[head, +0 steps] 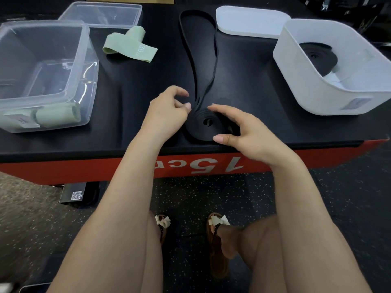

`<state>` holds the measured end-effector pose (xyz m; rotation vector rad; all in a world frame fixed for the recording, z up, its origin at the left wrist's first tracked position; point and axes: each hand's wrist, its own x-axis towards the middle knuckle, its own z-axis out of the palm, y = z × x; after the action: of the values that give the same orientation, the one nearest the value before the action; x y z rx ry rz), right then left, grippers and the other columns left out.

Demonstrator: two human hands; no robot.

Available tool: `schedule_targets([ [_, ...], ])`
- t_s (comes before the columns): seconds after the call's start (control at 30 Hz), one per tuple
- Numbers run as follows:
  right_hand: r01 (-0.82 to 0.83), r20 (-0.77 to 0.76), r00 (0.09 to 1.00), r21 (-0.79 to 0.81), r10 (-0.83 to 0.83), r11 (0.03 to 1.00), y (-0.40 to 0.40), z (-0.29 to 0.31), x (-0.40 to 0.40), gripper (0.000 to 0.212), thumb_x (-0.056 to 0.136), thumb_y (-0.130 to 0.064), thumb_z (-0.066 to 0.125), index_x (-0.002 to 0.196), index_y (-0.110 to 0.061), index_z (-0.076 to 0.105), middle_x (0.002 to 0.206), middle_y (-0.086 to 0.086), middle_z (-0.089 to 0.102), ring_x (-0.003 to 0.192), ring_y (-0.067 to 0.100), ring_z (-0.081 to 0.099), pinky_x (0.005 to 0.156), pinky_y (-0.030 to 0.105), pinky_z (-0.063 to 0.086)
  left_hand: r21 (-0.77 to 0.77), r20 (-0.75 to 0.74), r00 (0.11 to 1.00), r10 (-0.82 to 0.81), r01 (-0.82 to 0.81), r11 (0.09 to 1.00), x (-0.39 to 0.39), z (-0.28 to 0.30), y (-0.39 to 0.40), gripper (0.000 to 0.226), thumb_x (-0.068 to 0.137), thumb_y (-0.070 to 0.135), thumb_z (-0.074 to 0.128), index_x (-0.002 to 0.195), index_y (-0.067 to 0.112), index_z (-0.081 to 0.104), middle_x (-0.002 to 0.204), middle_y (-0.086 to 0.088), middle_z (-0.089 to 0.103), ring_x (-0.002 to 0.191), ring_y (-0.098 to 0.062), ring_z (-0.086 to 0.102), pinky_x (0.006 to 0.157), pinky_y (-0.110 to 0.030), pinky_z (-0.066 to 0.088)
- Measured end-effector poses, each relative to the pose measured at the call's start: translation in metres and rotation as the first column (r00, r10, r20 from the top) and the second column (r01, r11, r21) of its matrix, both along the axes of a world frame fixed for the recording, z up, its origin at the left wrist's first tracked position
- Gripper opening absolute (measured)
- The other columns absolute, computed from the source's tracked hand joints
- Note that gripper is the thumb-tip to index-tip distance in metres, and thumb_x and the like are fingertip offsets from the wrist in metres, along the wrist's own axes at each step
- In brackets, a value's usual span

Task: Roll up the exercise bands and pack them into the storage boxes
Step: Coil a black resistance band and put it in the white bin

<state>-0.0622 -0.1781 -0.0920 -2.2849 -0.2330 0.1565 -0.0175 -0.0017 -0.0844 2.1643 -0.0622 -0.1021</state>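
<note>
A long black exercise band (196,60) lies on the black platform, its near end wound into a flat coil (206,125) close to the front edge. My left hand (167,115) pinches the band at the coil's left side. My right hand (239,127) curls over the coil, thumb at its near rim. A loose green band (129,46) lies unrolled further back. The clear plastic box (88,66) at left holds rolled green bands (57,115). The white box (317,87) at right contains a rolled black band (319,58).
A clear lid (101,14) lies behind the clear box, and a white lid (251,21) sits behind the white box. The platform (137,92) has a red front marked "15". A black packet with a QR code (74,193) lies on the speckled floor.
</note>
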Motion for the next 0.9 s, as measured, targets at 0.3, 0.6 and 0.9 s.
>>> schedule_targets([
  [0.3, 0.176, 0.071, 0.983, -0.062, -0.172, 0.982, -0.006, 0.004, 0.001, 0.07, 0.07, -0.027, 0.081, 0.133, -0.028, 0.05, 0.114, -0.012, 0.055, 0.106, 0.004, 0.05, 0.091, 0.019, 0.038, 0.075, -0.002, 0.998, -0.063, 0.063, 0.995, 0.0, -0.002, 0.0, 0.026, 0.091, 0.014, 0.055, 0.109, 0.028, 0.068, 0.082, 0.013, 0.06, 0.09, -0.006, 0.055, 0.084, -0.019, 0.041],
  [0.6, 0.148, 0.014, 0.989, -0.23, -0.149, 0.962, 0.009, 0.022, -0.013, 0.053, 0.083, -0.034, 0.07, 0.13, -0.017, 0.054, 0.111, -0.006, 0.05, 0.107, 0.01, 0.052, 0.093, 0.027, 0.043, 0.08, 0.04, 0.997, -0.064, 0.061, 0.995, 0.003, -0.006, -0.004, 0.033, 0.091, 0.006, 0.053, 0.116, 0.024, 0.065, 0.101, 0.009, 0.063, 0.087, -0.002, 0.055, 0.072, -0.005, 0.036],
  [0.9, 0.389, 0.318, 0.914, -0.518, -0.251, 0.761, 0.065, -0.005, -0.021, 0.102, 0.076, -0.078, 0.041, 0.15, -0.017, 0.008, 0.137, 0.013, 0.033, 0.125, 0.028, 0.032, 0.101, 0.038, 0.031, 0.049, 0.004, 0.998, -0.058, 0.058, 0.997, 0.004, -0.007, -0.007, 0.035, 0.092, 0.004, 0.051, 0.118, 0.025, 0.063, 0.103, 0.009, 0.06, 0.095, -0.006, 0.054, 0.09, -0.023, 0.044],
])
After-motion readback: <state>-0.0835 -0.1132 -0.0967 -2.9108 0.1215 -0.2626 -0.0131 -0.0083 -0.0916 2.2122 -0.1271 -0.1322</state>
